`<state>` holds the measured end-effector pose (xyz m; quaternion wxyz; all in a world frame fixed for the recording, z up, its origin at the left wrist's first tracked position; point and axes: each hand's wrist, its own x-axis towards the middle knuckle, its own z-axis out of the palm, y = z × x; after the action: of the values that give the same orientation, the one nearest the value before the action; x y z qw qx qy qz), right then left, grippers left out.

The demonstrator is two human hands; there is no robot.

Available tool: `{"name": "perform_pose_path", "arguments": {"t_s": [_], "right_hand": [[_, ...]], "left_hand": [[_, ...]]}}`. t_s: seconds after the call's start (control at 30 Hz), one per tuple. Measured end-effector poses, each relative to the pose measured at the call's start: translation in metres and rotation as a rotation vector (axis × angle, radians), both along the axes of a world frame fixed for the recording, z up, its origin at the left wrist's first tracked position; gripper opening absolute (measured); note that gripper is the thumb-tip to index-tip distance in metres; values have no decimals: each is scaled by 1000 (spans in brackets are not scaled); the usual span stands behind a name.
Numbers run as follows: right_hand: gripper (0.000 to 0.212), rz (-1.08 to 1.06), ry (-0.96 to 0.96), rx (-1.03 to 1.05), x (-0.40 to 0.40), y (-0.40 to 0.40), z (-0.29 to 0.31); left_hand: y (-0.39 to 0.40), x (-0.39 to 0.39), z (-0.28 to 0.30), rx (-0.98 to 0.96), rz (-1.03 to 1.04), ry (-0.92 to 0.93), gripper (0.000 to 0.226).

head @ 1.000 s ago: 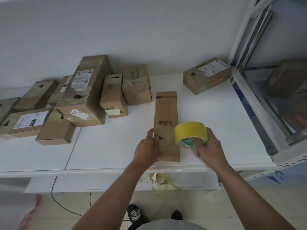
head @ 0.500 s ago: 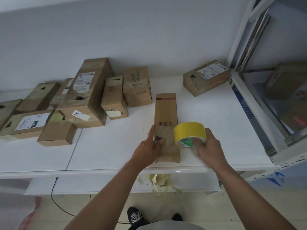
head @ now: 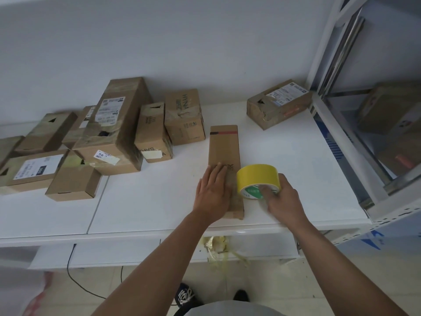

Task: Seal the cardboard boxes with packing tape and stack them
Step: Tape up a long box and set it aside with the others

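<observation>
Long flat box [head: 224,147] lies on the white table [head: 284,160], long axis running straight away from me. My left hand [head: 214,192] is flat on its near half, fingers [head: 219,172] spread straight, gripping nothing, the box's far end well beyond their tips. Just right, touching the box edge, my right hand [head: 281,198] is curled around the yellow tape roll [head: 257,177], standing on edge.
</observation>
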<state>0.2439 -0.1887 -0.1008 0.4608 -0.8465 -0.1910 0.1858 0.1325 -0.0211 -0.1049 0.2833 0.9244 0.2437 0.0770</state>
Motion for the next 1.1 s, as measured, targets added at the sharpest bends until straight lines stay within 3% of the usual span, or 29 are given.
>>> {"name": "perform_pose_path", "arguments": {"t_s": [0.1, 0.27, 0.43, 0.67, 0.8, 0.9, 1.1], "right_hand": [[35, 4, 8, 7, -1, 0, 0], [32, 3, -3, 5, -1, 1, 2], [30, 26, -26, -42, -1, 1, 6], [40, 56, -381, -327, 20, -32, 16], [48, 105, -468, -335, 17, -34, 12], [51, 141, -424, -323, 14, -28, 6], [77, 281, -152, -201, 24, -39, -6]], "left_hand": [[2, 2, 4, -72, 77, -39, 50], [-2, 12, 21, -18, 136, 76, 58], [-14, 21, 15, 174, 99, 202, 64], [-11, 21, 14, 183, 69, 282, 64], [-12, 31, 17, 231, 76, 242, 65], [-14, 36, 17, 169, 31, 135, 61], [-13, 38, 11, 259, -16, 232, 61]]}}
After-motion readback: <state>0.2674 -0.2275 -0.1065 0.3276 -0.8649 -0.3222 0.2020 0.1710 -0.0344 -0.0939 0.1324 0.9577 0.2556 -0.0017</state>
